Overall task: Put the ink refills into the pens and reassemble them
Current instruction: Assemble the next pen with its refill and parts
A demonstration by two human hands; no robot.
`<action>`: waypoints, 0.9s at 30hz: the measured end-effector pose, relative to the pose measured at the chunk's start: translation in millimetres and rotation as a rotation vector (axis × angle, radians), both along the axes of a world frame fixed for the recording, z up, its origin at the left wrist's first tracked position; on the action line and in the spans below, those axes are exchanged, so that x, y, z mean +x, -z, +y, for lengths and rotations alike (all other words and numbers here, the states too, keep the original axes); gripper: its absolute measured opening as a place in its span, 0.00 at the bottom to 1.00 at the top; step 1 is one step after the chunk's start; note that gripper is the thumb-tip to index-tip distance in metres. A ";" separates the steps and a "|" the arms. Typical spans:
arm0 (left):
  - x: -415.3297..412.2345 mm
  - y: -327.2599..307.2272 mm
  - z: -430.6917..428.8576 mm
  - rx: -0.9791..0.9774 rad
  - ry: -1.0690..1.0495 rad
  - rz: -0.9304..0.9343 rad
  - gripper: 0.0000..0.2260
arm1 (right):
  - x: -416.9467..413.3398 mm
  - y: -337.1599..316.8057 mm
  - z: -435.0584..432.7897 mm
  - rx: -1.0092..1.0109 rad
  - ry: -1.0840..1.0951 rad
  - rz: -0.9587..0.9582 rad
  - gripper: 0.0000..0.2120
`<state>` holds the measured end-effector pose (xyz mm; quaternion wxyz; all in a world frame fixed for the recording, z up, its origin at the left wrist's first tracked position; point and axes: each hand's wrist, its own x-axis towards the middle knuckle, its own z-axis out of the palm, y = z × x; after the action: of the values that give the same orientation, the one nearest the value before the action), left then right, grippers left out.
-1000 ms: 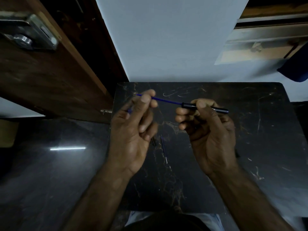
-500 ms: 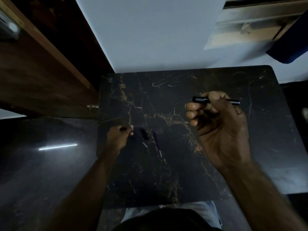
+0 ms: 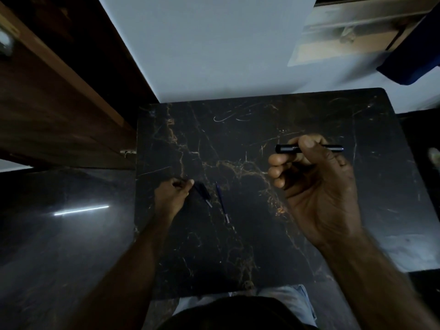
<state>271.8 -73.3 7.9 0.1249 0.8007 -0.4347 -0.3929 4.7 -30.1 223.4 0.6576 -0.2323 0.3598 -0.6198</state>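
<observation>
Black pen barrel [image 3: 289, 148] lies level at 2 o'clock; blue refill [image 3: 222, 201] and dark tip piece [image 3: 202, 192] lie slanted at centre-left.

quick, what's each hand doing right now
Left hand: down on the dark marble tabletop, grip unclear.
Right hand: closed around the black pen barrel.

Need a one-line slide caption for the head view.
Right hand holds black pen barrel; left hand reaches parts on marble table.

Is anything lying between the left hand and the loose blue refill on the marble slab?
Yes. A short dark pen piece lies right beside the left hand, between it and the blue refill. Otherwise the marble slab there is bare. The right hand holds the black pen barrel well away.
</observation>
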 end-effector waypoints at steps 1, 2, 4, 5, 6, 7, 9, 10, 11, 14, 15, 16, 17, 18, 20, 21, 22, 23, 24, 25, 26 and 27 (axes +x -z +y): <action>-0.2 -1.0 0.9 0.001 0.007 -0.007 0.15 | -0.1 -0.1 -0.1 0.001 -0.001 -0.002 0.08; -0.1 -1.8 1.9 0.006 0.017 -0.019 0.14 | -0.1 -0.1 -0.1 0.004 -0.004 -0.004 0.08; 0.1 -1.8 3.4 0.013 -0.030 -0.005 0.12 | -0.1 -0.5 0.7 0.012 -0.009 -0.008 0.07; 0.3 -1.3 3.5 0.010 -0.118 0.069 0.11 | -0.4 -1.1 1.3 0.012 -0.012 -0.010 0.07; -0.7 -2.3 3.1 0.001 -0.246 0.199 0.10 | -1.1 -1.9 1.9 0.009 -0.013 -0.013 0.06; -2.2 -6.0 2.2 -0.011 -0.375 0.349 0.09 | -2.0 -2.8 2.5 0.004 -0.014 -0.016 0.07; -4.1 -15.8 -1.3 -0.064 -0.520 0.586 0.13 | -4.2 -3.8 3.7 -0.005 -0.013 -0.025 0.09; -3.8 -19.8 -2.8 -0.098 -0.522 0.649 0.15 | -5.2 -4.1 4.2 -0.007 -0.013 -0.027 0.10; -3.3 -23.8 -4.0 -0.129 -0.491 0.686 0.17 | -5.6 -4.5 4.5 -0.008 -0.015 -0.028 0.10; -2.8 -29.0 -6.0 -0.165 -0.317 0.672 0.17 | -4.3 -6.1 5.1 -0.013 -0.022 -0.023 0.09; -3.7 -27.6 -7.3 -0.159 -0.269 0.625 0.16 | -3.6 -6.5 5.5 -0.015 -0.025 -0.022 0.10; -4.9 -25.0 -9.4 -0.154 -0.221 0.560 0.15 | -2.9 -6.7 5.7 -0.018 -0.030 -0.021 0.11; -5.7 -21.2 -11.6 -0.158 -0.167 0.492 0.13 | -2.2 -6.8 5.7 -0.021 -0.037 -0.021 0.12; -6.5 -17.9 -13.9 -0.169 -0.099 0.430 0.13 | -1.6 -6.8 5.5 -0.023 -0.043 -0.020 0.11; -6.1 -13.0 -18.9 -0.238 0.121 0.255 0.14 | -1.4 -6.4 5.4 -0.020 -0.056 -0.021 0.09; -6.0 -10.9 -21.3 -0.277 0.252 0.148 0.14 | -1.7 -6.2 5.8 -0.020 -0.061 -0.021 0.09; -6.6 -9.4 -23.3 -0.307 0.364 0.060 0.12 | -2.4 -6.1 6.3 -0.020 -0.064 -0.021 0.09; -8.0 -8.4 -25.5 -0.319 0.448 -0.007 0.10 | -3.1 -5.8 6.9 -0.020 -0.065 -0.021 0.10; -9.9 -7.5 -27.7 -0.320 0.510 -0.056 0.08 | -4.1 -5.7 7.8 -0.018 -0.063 -0.021 0.10; -12.5 -7.1 -29.7 -0.319 0.556 -0.087 0.07 | -5.0 -5.6 8.6 -0.016 -0.060 -0.019 0.10; -15.0 -7.2 -31.8 -0.316 0.593 -0.099 0.07 | -5.9 -5.5 9.3 -0.014 -0.057 -0.016 0.10; -16.7 -7.4 -33.7 -0.316 0.630 -0.109 0.06 | -6.6 -5.4 10.1 -0.014 -0.055 -0.013 0.10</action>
<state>255.1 -107.0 15.3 0.0966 0.6180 -0.7216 -0.2966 -2.0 -20.0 228.9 0.6751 -0.2425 0.3448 -0.6055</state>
